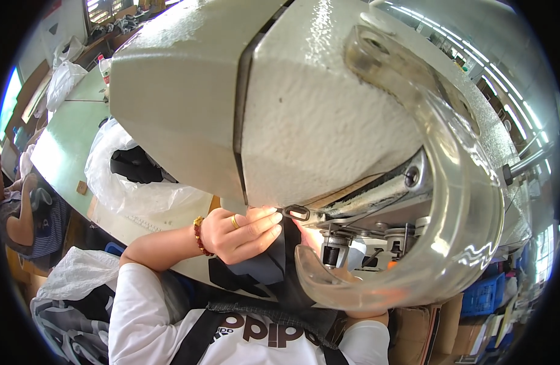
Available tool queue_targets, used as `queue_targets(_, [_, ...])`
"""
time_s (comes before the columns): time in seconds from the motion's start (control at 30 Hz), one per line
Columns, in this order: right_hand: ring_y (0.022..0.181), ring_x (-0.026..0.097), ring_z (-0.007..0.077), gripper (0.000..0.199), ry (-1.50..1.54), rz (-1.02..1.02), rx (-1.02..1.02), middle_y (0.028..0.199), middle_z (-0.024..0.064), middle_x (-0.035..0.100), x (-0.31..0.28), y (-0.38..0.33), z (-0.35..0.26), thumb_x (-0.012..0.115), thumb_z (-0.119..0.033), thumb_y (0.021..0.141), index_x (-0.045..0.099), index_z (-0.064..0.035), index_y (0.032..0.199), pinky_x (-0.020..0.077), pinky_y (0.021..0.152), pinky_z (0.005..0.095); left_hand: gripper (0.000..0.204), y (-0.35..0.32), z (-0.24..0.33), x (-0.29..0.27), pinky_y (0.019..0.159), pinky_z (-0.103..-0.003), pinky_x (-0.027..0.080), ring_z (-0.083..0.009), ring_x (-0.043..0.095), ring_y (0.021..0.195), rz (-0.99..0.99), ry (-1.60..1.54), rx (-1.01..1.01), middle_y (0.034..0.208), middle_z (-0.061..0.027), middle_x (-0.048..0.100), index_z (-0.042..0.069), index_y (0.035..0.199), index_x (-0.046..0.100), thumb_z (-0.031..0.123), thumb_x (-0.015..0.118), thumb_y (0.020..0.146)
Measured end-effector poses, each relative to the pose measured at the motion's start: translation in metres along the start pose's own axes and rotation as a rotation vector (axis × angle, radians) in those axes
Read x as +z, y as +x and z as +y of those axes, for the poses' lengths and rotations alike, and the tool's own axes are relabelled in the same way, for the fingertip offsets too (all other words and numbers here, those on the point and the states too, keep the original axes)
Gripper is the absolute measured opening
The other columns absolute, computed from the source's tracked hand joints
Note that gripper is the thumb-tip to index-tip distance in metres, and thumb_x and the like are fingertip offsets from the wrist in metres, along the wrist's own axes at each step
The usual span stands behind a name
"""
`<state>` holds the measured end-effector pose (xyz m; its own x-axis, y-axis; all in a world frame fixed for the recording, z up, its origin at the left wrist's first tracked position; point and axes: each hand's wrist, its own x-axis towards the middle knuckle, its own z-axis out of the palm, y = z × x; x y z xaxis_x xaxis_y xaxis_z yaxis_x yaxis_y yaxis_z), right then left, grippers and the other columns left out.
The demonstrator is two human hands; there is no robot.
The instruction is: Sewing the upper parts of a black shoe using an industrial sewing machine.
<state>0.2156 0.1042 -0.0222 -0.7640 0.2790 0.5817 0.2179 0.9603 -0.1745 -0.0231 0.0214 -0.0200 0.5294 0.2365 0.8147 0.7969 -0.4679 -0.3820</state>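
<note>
Left fingers (255, 230) pinch dark fabric (264, 264) — right fingers (309, 236), can't tell — pale-green tabletop (76, 137), strip lights (514, 119) beyond.

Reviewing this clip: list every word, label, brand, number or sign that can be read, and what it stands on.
Shirt: large brown lettering, upside down and partly covered; not copied here.
Bottle: too small to read.
Tabletop: fine marks, too small to read.
</note>
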Motion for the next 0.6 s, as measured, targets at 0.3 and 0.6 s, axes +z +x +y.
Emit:
queue_targets(0.3, [0.071, 0.061, 0.0407, 0.016, -0.019, 0.008, -0.028, 0.075, 0.0162, 0.067, 0.003, 0.001, -0.003, 0.07, -0.011, 0.079, 0.077, -0.0004, 0.089, 0.0434, 0.07, 0.0537, 0.019, 0.0, 0.001, 0.0, 0.048, -0.021, 0.044, -0.0163, 0.077, 0.091, -0.007, -0.011, -0.031, 0.105, -0.0115, 0.077, 0.004, 0.099, 0.077, 0.001, 0.069, 0.081])
queue_targets(0.6, [0.072, 0.062, 0.0405, 0.017, -0.224, -0.028, -0.145, 0.077, 0.0162, 0.069, 0.012, -0.003, -0.001, 0.07, -0.011, 0.079, 0.078, -0.0008, 0.091, 0.0438, 0.071, 0.0539, 0.021, 0.001, 0.002, -0.003, 0.046, -0.021, 0.042, -0.0134, 0.076, 0.088, -0.05, -0.002, -0.04, 0.108, -0.0111, 0.077, 0.005, 0.1, 0.078, 0.002, 0.068, 0.081])
